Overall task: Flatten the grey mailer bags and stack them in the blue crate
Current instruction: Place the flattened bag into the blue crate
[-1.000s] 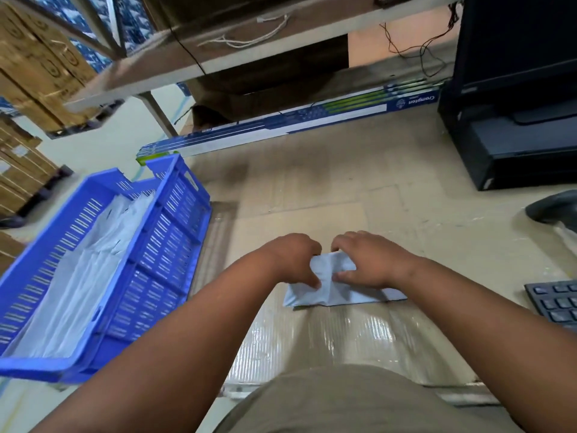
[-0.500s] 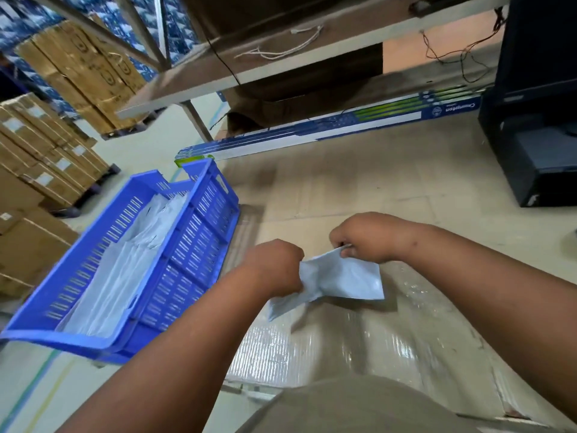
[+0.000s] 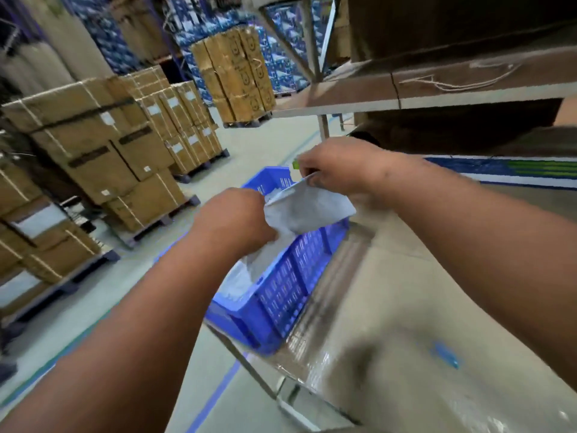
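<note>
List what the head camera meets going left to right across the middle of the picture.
Stacked cardboard boxes on pallets → left hand → grey mailer bag held by both hands above the blue crate → right hand → long blue and green box at the back of the table.

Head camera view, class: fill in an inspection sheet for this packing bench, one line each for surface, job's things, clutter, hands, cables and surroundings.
Surface: bench top covered in cardboard and shiny plastic film.
Job's things: grey mailer bag held in the air over the blue crate; more pale bags lie inside the crate.
Clutter: long blue box at the back; small blue scrap.
Hands: left hand and right hand both grip the bag.
Cables: white cord on the shelf.
Surroundings: stacked cartons on pallets.
</note>
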The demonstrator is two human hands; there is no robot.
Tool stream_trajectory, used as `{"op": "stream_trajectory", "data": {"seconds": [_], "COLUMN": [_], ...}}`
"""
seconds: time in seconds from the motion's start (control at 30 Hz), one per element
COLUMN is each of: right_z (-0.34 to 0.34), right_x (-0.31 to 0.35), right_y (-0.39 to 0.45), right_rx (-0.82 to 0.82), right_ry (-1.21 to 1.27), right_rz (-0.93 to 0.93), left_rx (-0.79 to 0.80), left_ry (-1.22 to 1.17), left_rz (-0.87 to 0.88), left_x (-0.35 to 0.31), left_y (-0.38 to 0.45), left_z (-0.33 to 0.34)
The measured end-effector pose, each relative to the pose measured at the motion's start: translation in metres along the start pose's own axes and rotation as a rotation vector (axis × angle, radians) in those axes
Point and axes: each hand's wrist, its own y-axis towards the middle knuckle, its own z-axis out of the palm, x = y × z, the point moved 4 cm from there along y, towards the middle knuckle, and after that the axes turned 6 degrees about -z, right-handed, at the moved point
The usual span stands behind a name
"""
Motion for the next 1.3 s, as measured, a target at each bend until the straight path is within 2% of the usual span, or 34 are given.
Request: {"op": "stream_trajectory", "data": {"seconds": [0.13, 0.3, 0.6, 0.77, 0.93, 1.13, 1.23, 1.3], "right_z": [-0.008, 0.021, 0.113, 0.141, 0.175, 0.208, 0.225, 0.226], "right_x": [0.03, 0.048, 0.032, 0.031, 0.042, 0.053, 0.048, 0.049], "right_y": [0.073, 0.125, 0.129, 0.127, 0.122, 0.129, 0.133, 0.13], "right_rx": [0.012, 0.124, 0.52, 0.811, 1.054, 1.184, 1.185, 1.168], "right_ry": [-0.049, -0.001, 0.055, 0.054, -0.042, -0.247, -0.267, -0.187], "right_rz": [-0.074, -0.084, -0.056, 0.049, 0.074, -0.031, 0.033, 0.07], "left_rx": [0.02, 0.094, 0.388, 0.584, 0.625, 0.729, 0.763, 0.776], "left_ry": [-0.068, -0.152, -0.223, -0.169, -0.124, -0.066, -0.047, -0.053], "left_rz": [-0.111, -0.129, 0.011, 0.091, 0.132, 0.18, 0.179, 0.153], "left_x": [0.06, 0.081, 0.073, 0.058, 0.043, 0.029, 0.025, 0.025], "left_y": [0.008, 0.018, 0.026, 0.026, 0.031, 0.039, 0.042, 0.043], "left_z": [0.003, 0.043, 0.114, 0.137, 0.17, 0.201, 0.208, 0.211]}}
